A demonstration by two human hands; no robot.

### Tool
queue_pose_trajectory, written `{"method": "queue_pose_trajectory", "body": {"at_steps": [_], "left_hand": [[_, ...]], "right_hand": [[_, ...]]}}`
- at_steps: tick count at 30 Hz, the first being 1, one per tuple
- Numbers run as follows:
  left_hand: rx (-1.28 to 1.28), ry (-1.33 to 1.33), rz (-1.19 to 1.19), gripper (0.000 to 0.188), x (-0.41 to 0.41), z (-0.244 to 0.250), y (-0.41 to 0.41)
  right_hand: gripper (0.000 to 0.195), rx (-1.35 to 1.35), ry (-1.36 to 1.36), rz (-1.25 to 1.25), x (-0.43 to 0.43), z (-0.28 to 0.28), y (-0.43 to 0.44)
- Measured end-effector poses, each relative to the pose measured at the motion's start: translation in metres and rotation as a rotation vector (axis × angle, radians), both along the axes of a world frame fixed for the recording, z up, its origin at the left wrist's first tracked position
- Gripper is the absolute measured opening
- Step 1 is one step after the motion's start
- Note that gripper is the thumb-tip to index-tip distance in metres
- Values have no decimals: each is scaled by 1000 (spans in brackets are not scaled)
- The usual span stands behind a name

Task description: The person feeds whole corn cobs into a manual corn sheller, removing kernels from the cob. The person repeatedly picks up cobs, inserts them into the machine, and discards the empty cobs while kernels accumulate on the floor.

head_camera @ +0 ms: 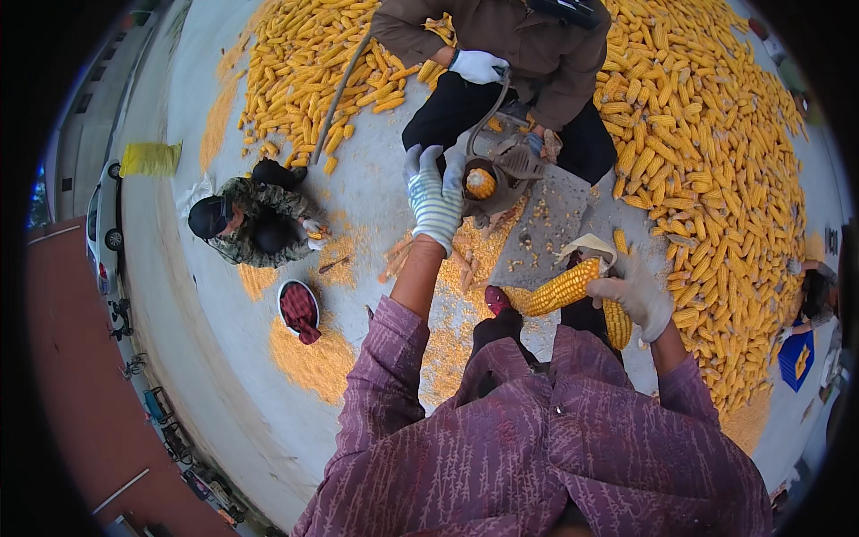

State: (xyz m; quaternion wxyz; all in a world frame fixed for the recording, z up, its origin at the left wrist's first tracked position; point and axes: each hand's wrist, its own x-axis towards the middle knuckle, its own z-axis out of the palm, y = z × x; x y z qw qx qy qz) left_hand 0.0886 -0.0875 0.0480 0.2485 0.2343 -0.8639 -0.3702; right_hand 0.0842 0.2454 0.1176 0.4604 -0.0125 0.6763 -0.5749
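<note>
My left hand (435,194), in a striped knit glove, reaches over the left side of a metal corn sheller (513,164). Its fingers are spread, with nothing visible in them. An ear of corn (480,184) stands in the sheller's round feed opening, its end facing up. My right hand (634,295), in a pale glove, grips a yellow ear of corn (564,288) that points left. A second ear (617,323) hangs below the same hand. Just above them is a pale flap (594,247), perhaps husk or cloth. Bare cobs (463,258) and loose kernels lie beneath the sheller.
Across the sheller sits a person (503,40) whose gloved hand holds the curved crank (493,111). Corn heaps (698,134) rise to the right and upper left. Another person (255,221) crouches at left, near a white bucket (298,307) with dark red cloth.
</note>
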Motion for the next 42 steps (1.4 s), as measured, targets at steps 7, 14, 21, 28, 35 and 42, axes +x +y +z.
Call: {"method": "queue_pose_trajectory", "body": {"at_steps": [7,14,21,28,35,42], "left_hand": [[-442,-445,19,55,-69,-53,1],[-432,-527,-28,57,-72,-54,8],[-335,-710,-15,67,-81,-53,23],[-292,-548,41,61,-83,-63,33],[-221,-374,27,56,-80,-64,32],[-188,-404,10,53,-89,-60,20]], "right_hand": [[44,-5,-90,-43,10,-32,15],[58,62,-7,77,0,-55,15],[64,101,7,91,0,-75,14],[63,162,20,99,-11,-73,10],[65,168,90,-6,-3,-93,26],[50,133,122,-76,-9,-52,9]]}}
